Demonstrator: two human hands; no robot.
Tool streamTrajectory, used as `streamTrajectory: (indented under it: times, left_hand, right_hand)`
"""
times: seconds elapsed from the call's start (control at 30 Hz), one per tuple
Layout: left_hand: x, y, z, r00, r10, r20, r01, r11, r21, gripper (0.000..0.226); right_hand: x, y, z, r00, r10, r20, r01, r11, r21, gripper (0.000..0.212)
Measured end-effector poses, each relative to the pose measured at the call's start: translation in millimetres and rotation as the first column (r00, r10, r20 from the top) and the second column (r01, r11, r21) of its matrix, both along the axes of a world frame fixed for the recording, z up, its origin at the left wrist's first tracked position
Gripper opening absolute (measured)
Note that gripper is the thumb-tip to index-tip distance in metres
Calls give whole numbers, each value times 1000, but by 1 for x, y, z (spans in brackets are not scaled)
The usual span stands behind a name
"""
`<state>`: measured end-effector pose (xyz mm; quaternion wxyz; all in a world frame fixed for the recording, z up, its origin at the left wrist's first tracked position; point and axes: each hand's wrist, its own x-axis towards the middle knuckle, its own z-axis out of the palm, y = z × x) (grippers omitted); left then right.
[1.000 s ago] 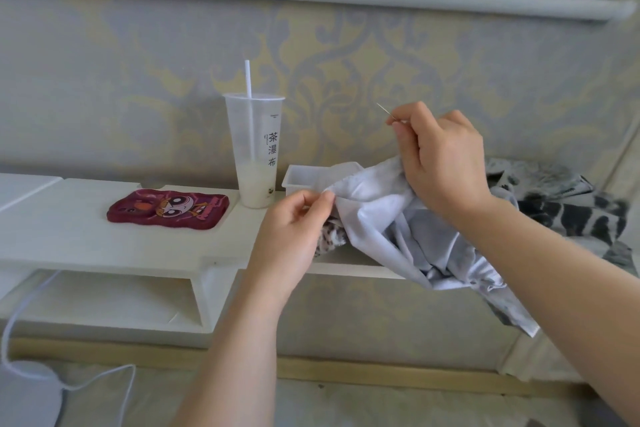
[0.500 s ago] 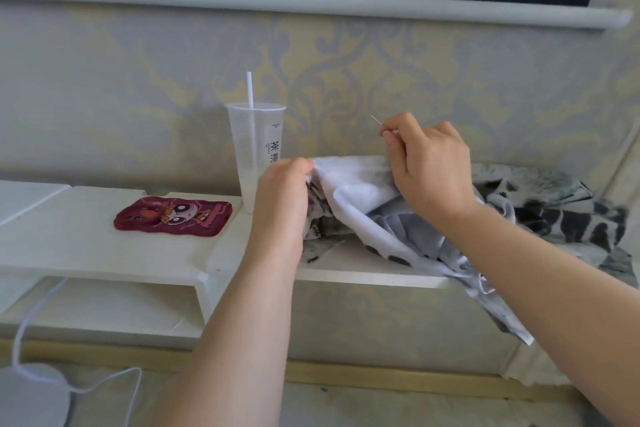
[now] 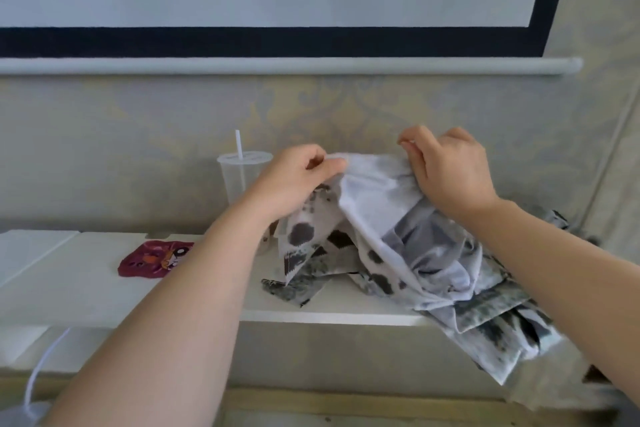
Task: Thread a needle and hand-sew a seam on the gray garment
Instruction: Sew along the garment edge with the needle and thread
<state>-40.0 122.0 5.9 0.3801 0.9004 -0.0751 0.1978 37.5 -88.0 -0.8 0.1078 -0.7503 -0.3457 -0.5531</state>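
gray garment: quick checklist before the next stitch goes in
1. Grip one: the left hand pinches the gray garment at its top edge: ok.
2. Grip two: the right hand holds the other end of that edge: ok.
3. Working edge held up between the hands, off the shelf: ok.
4. Is the needle in the right hand's pinched fingertips: cannot tell, no needle shows.
5. Is the thread through the needle and untangled: cannot tell.
6. Is the cup clear of the work: not ok, it stands close behind the left hand.
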Motion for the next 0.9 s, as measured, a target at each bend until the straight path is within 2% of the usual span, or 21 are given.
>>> streamTrajectory:
  times: [0.1, 0.17, 0.2, 0.23, 0.27, 0.3, 0.33, 0.37, 0.4, 0.5, 0.6, 0.7, 0.9]
  left_hand:
    - [2, 5, 1, 981, -61, -184, 52, 997, -53, 29]
    - [4, 4, 13, 963, -26, -267, 39, 998, 46, 28]
    - [5, 2, 23, 968, 9, -249, 16, 995, 101, 27]
    - [5, -1, 34, 985, 55, -164, -31, 989, 147, 26]
    - [6, -6, 44, 994, 110, -1, -107, 976, 188, 26]
    - [5, -11, 52, 964, 156, 215, -204, 953, 222, 27]
    - [4, -15, 54, 891, 160, 425, -284, 926, 248, 27]
    - [3, -16, 50, 822, 123, 556, -319, 908, 272, 25]
    - [4, -16, 38, 804, 71, 591, -304, 903, 304, 23]
    - [10, -9, -28, 910, 17, 415, -155, 941, 301, 23]
    - [9, -6, -86, 945, 48, 324, -133, 961, 243, 27]
    - [0, -8, -112, 945, 46, 323, -129, 962, 241, 30]
    - [-20, -6, -118, 942, 67, 329, -146, 964, 221, 36]
  right_hand:
    - [8, -10, -3, 1000, 14, -10, -14, 997, -78, 24]
    - [12, -15, 4, 999, 30, 21, -27, 992, -127, 20]
    - [13, -16, 10, 998, 38, 53, -30, 990, -134, 17]
    - [14, -17, 18, 995, 40, 91, -29, 992, -121, 14]
    - [15, -18, 28, 991, 37, 128, -26, 996, -87, 11]
    - [15, -19, 36, 986, 33, 161, -27, 999, -40, 10]
    - [16, -20, 42, 982, 29, 187, -31, 1000, 5, 10]
    - [16, -21, 43, 978, 28, 207, -35, 999, 32, 10]
    - [17, -23, 38, 975, 31, 222, -39, 999, 31, 10]
    - [20, -29, -15, 982, 65, 178, -47, 994, -99, 9]
    - [15, -33, -78, 999, 43, 22, -38, 985, -166, 24]
    - [3, -30, -107, 997, 44, -61, -51, 993, -110, 15]
    - [-15, -23, -111, 985, 96, -143, -86, 993, 75, 16]
